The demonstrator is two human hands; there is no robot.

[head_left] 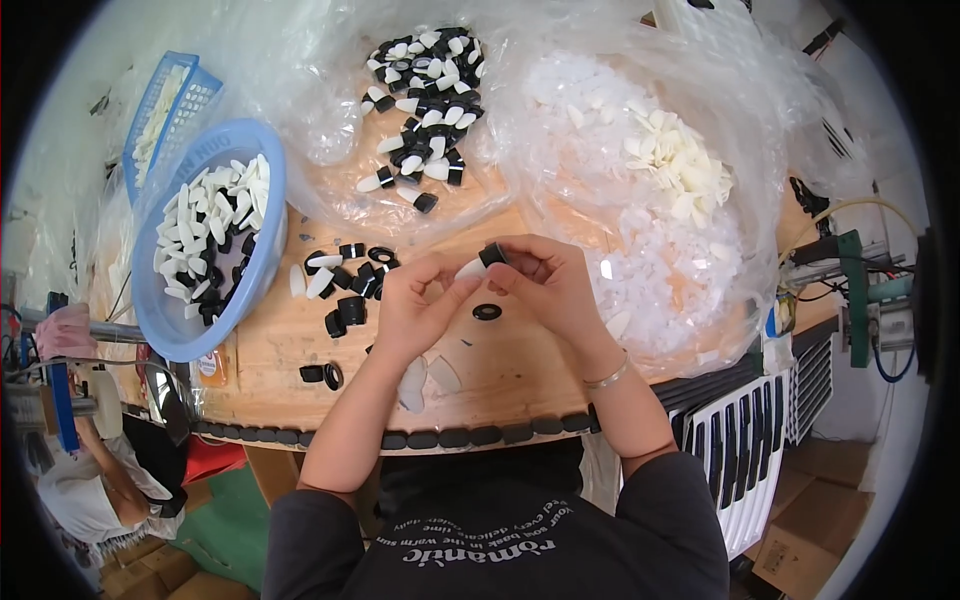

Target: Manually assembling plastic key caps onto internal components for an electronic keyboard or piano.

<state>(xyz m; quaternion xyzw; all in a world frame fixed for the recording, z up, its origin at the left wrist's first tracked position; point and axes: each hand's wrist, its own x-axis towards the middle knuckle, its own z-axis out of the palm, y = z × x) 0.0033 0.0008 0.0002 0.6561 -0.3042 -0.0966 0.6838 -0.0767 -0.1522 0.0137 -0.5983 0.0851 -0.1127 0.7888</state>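
Left hand (428,298), right hand (545,285) curled inward, apparently around a black-capped piece (489,256).

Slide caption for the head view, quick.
Left hand and right hand hold a black-and-white piece over a wooden table.

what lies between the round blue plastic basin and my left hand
In the head view, white tongue-shaped pieces and short black cylindrical parts lie scattered there on the light-brown wooden tabletop.

Held black cap (492,254) against white piece (469,270)
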